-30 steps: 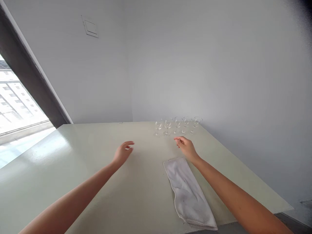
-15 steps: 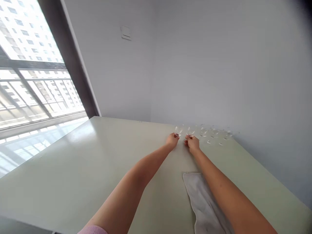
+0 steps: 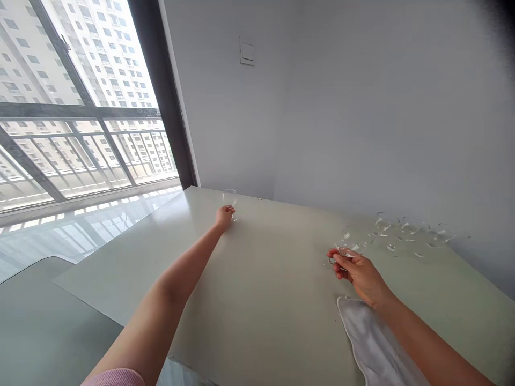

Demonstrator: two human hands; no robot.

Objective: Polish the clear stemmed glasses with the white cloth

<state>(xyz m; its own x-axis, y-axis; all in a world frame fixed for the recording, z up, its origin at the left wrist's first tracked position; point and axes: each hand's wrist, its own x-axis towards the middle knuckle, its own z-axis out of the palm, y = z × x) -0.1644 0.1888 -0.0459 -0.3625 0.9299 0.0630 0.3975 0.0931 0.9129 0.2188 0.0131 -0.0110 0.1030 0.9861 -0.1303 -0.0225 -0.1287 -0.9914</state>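
My left hand (image 3: 224,215) is closed around the stem of a clear wine glass (image 3: 229,196) at the far left part of the table. That glass is upright, its foot at or just above the tabletop. Nearer and to the right, my right hand (image 3: 354,271) pinches the stem of another clear wine glass (image 3: 348,242), held over the table and blurred at its edges. Several more wine glasses (image 3: 414,225) stand in a group at the back right. A grey cloth (image 3: 374,335) lies on the table, partly under my right forearm.
The pale table (image 3: 257,300) reaches back to the grey wall (image 3: 362,134), which carries a switch (image 3: 247,52). On the left is a large window (image 3: 80,123) with railings. A lower greyish surface (image 3: 44,316) lies beyond the table's left edge.
My left hand has carried its wine glass leftward, away from the group. My right hand has drawn its glass nearer to me. The camera view has turned left.
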